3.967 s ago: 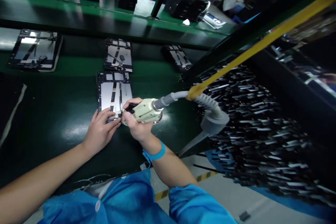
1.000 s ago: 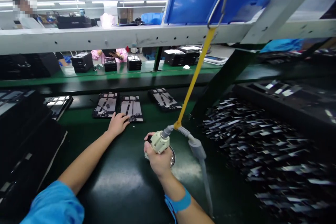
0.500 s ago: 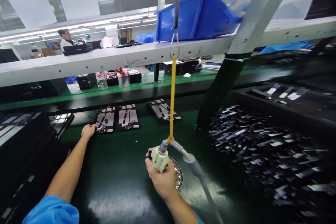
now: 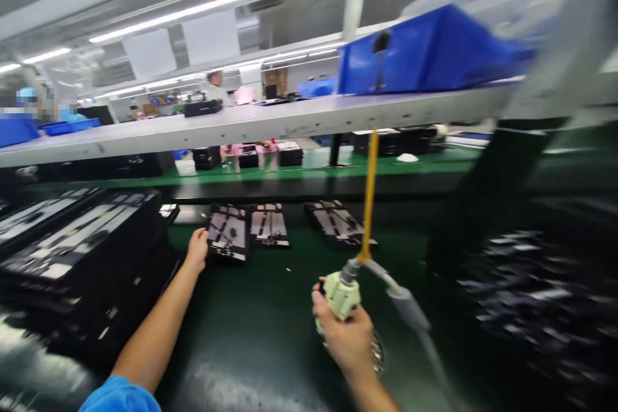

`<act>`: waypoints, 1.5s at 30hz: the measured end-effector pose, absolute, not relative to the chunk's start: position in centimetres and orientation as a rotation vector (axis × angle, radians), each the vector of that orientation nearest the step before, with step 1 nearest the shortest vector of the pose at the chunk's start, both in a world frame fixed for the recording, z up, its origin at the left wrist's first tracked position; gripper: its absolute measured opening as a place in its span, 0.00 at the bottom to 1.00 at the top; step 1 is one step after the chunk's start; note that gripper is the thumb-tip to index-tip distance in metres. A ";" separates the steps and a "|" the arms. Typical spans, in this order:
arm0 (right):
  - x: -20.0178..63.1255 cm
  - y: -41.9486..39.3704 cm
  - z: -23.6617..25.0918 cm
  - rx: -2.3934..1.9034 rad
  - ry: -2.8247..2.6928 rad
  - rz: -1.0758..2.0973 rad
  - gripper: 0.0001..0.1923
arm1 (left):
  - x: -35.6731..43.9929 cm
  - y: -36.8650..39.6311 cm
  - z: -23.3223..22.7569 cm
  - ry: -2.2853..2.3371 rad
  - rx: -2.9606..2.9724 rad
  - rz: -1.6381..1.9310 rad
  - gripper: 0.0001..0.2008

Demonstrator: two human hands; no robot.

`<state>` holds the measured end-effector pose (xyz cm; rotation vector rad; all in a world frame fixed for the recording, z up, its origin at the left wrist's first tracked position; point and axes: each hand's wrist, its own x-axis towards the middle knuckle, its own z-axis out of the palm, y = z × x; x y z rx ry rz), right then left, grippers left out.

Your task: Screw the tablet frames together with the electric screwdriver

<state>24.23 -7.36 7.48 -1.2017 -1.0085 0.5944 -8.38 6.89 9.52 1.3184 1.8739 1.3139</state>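
Observation:
My left hand (image 4: 197, 248) is stretched forward, its fingers closed on the left edge of an open tablet (image 4: 228, 232) with its inner parts showing. That tablet sits slightly askew beside a second open tablet (image 4: 269, 225); a third open tablet (image 4: 335, 222) lies farther right. In my right hand (image 4: 348, 333) is a cream electric screwdriver (image 4: 340, 295), held upright and hung on a yellow strap (image 4: 369, 199). A grey cable runs from its top. Its lower end is hidden by the hand. Just behind that hand, a round dish of small shiny pieces (image 4: 377, 354) shows in part.
Tall stacks of open tablets (image 4: 96, 232) stand at the left. On the right is a blurred heap of dark, shiny parts (image 4: 535, 302). A white shelf (image 4: 270, 117) with a blue bin (image 4: 400, 55) crosses above the green table (image 4: 261, 315). Other people work beyond it.
The view has swung left, so the scene shifts right. The tablet at my left hand has turned and come slightly nearer. My right hand still holds the screwdriver.

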 end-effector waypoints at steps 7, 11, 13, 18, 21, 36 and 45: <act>24.4 -6.7 8.3 -1.326 -1.005 0.592 0.28 | -5.5 -3.4 6.1 1.438 0.782 1.493 0.31; 24.0 -7.2 9.5 -1.351 -0.988 0.622 0.25 | -2.4 -9.4 4.0 1.306 0.658 1.470 0.34; 23.8 -7.4 9.9 -1.360 -0.980 0.631 0.22 | -1.3 -11.4 3.2 1.276 0.654 1.453 0.34; 23.7 -6.8 9.5 -1.375 -0.970 0.617 0.12 | -1.3 -13.5 2.9 1.396 1.017 1.249 0.30; 23.5 -6.5 8.7 -1.365 -0.927 0.581 0.09 | -2.6 -14.9 4.5 1.584 1.361 0.837 0.33; 22.9 -7.5 7.2 -1.097 -1.053 0.508 0.17 | -6.3 -17.0 4.5 1.398 2.157 0.388 0.33; 22.7 -7.6 7.3 -1.094 -1.073 0.535 0.15 | 0.0 -15.6 7.9 1.295 2.532 0.311 0.16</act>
